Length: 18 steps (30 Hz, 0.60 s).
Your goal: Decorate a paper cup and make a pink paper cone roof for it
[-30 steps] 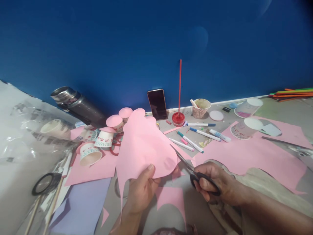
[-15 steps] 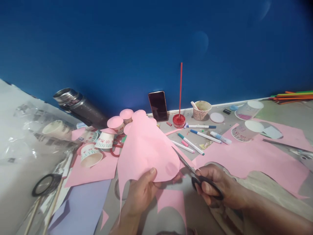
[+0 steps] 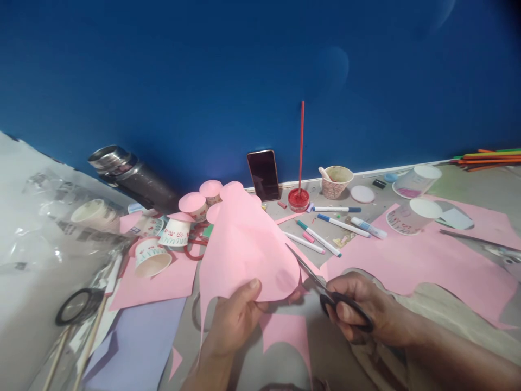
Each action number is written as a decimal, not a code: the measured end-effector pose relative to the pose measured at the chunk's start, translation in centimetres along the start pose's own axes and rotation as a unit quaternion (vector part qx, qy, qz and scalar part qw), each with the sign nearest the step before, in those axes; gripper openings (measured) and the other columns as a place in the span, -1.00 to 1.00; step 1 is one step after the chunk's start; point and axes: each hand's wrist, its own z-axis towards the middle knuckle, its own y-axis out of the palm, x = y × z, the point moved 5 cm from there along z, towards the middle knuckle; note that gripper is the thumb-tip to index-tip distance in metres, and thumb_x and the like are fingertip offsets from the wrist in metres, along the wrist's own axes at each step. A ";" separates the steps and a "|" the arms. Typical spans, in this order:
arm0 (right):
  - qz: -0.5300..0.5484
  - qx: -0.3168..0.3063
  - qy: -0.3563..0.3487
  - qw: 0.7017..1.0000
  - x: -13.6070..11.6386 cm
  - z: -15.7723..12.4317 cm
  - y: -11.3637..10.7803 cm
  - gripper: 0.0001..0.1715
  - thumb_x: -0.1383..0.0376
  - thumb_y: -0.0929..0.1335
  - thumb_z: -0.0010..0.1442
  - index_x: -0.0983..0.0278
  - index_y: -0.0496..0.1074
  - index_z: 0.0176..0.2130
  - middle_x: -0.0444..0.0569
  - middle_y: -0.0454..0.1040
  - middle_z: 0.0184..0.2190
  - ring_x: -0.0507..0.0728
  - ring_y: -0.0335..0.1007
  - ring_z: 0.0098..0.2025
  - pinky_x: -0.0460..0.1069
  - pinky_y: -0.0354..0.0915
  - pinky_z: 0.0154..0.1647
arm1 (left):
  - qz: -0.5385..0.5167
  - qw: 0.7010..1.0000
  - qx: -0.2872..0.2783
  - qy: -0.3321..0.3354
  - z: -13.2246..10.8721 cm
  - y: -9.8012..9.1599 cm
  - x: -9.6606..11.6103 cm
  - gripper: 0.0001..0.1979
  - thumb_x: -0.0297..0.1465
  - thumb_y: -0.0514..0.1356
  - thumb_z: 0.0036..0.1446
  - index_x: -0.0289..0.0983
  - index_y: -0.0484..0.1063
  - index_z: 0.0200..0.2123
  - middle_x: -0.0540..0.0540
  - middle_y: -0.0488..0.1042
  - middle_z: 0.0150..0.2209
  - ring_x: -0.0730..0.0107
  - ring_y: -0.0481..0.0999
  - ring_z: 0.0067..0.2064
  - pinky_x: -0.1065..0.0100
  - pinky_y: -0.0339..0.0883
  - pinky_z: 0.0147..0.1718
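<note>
My left hand (image 3: 235, 320) pinches the lower edge of a pink paper sheet (image 3: 244, 244) and holds it up over the table. My right hand (image 3: 360, 309) grips black-handled scissors (image 3: 325, 288). Their blades reach up and left to the right edge of the pink sheet. A loose pink offcut (image 3: 287, 334) lies on the table under my hands.
Paper cups (image 3: 150, 258) with pink lids cluster at left beside a steel flask (image 3: 130, 176). A phone (image 3: 264, 175) leans on the blue wall, next to a red paint pot with a stick (image 3: 298, 198). Markers (image 3: 321, 236), a large pink sheet (image 3: 427, 258), tape roll (image 3: 77, 307) and lilac paper (image 3: 138, 347) lie around.
The view has shifted slightly. My hands, the pink sheet and the scissors stay almost where they were, with the blades still at the sheet's edge.
</note>
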 end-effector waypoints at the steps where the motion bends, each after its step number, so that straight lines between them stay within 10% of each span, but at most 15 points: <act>1: 0.001 -0.001 -0.001 1.000 0.0 0.0 0.0 -0.26 -0.32 0.44 0.09 0.30 0.37 -0.44 -0.17 0.34 -0.67 -0.08 0.05 -0.64 -0.12 -0.08 -0.62 | 0.002 1.000 -0.001 0.000 0.0 0.1 0.0 -0.52 -0.43 0.31 0.17 -0.38 0.56 0.17 -0.30 0.69 -0.03 -0.25 0.61 0.12 -0.21 0.45 0.19; 18: -0.015 -0.001 0.022 1.000 -0.1 0.0 0.0 -0.23 -0.35 0.45 0.05 0.30 0.37 -0.45 -0.15 0.35 -0.67 -0.07 0.10 -0.62 -0.12 -0.05 -0.61 | 0.097 0.990 0.094 0.033 0.3 -2.2 0.8 -0.76 -0.33 0.42 0.01 -0.34 0.70 -0.25 -0.19 0.72 -0.23 -0.07 0.60 0.13 0.15 0.47 0.17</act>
